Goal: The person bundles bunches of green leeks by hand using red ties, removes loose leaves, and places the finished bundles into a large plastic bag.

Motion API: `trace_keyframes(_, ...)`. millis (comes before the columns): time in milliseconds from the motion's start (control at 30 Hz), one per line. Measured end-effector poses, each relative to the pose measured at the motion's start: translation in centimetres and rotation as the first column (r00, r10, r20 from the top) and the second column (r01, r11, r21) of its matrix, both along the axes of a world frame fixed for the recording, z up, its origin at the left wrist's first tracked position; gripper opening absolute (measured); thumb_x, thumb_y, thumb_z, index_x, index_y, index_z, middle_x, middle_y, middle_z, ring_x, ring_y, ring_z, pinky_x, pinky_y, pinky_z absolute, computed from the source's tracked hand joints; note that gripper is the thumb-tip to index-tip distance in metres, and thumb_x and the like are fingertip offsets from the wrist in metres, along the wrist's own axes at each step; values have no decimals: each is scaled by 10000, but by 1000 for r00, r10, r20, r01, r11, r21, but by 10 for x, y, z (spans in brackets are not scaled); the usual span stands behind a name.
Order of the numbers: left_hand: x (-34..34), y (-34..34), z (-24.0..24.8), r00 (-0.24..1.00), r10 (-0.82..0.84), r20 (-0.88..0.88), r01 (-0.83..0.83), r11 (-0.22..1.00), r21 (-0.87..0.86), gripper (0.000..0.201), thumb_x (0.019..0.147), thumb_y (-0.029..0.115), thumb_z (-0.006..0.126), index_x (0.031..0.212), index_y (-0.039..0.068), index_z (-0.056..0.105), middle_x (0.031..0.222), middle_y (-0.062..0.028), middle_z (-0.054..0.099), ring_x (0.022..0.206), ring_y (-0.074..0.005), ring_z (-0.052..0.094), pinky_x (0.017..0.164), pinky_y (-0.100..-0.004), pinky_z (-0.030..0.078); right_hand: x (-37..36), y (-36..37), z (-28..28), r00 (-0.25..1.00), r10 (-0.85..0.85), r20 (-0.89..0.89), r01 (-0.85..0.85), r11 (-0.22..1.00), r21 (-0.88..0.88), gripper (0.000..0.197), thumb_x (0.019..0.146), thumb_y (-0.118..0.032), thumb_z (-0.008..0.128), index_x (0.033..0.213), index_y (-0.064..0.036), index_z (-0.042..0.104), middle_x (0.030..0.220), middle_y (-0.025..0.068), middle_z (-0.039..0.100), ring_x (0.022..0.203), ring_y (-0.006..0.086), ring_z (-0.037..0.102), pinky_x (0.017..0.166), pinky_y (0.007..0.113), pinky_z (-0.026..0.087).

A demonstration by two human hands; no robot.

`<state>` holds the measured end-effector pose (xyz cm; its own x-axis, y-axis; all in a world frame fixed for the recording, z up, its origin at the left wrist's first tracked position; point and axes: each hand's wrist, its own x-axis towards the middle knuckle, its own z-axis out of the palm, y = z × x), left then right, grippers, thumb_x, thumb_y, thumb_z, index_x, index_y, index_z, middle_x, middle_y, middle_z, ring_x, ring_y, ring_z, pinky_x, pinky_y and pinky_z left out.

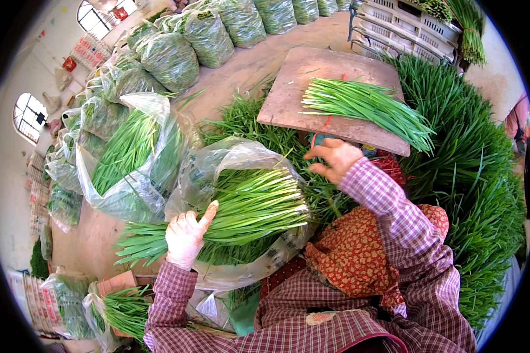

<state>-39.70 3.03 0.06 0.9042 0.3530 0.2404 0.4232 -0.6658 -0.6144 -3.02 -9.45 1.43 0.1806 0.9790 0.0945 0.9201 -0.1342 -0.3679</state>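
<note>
My left hand point(185, 235), in a pale thin glove, lies across a bunch of garlic chives point(256, 206). Its fingers curl over the leafy part, with the thumb apart on top. The bunch rests on other chives in an open clear plastic bag point(203, 170), its pale cut stems pointing right. My right hand point(335, 160) is held up by the near edge of a wooden board point(282, 97), fingers bent and apart, with nothing visible in it. On that board lies another bunch of chives point(362, 106), a red tie point(327, 122) beside it.
A second open bag point(138, 191) of chives stands to the left. Rows of filled bags point(171, 59) line the far floor. Loose chives point(459, 176) are heaped along the right. Stacked white crates point(403, 29) stand at the far right. A patterned red cloth point(356, 253) covers my lap.
</note>
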Motion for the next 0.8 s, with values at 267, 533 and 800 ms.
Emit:
trace_keyframes(267,29,-7,11,997,-72,-8,72,994,81,798,743,1,528,1424,369,335,798,-11,449,709,-189,478,626,-309,491,-90,51,-8,972,225,-62,-212,963,163,256,849,-350,622,1013,-157,653,897,92,608,875,267,619,785,389,519)
trace_keyframes(533,27,-4,5,997,-81,-6,81,996,32,794,736,9,537,1417,371,348,801,-12,462,706,-191,488,625,-308,489,-82,67,-39,833,148,-532,-50,980,194,131,884,-198,596,923,-74,613,884,70,652,804,252,650,732,367,532)
trace_keyframes(800,3,4,-11,1000,1,3,-1,999,-45,813,709,-5,552,1415,353,364,833,-7,490,717,-179,509,648,-330,482,1,43,-24,-50,-24,-998,194,980,-33,116,969,-155,478,1046,-69,486,765,-1,557,536,94,502,504,286,517)
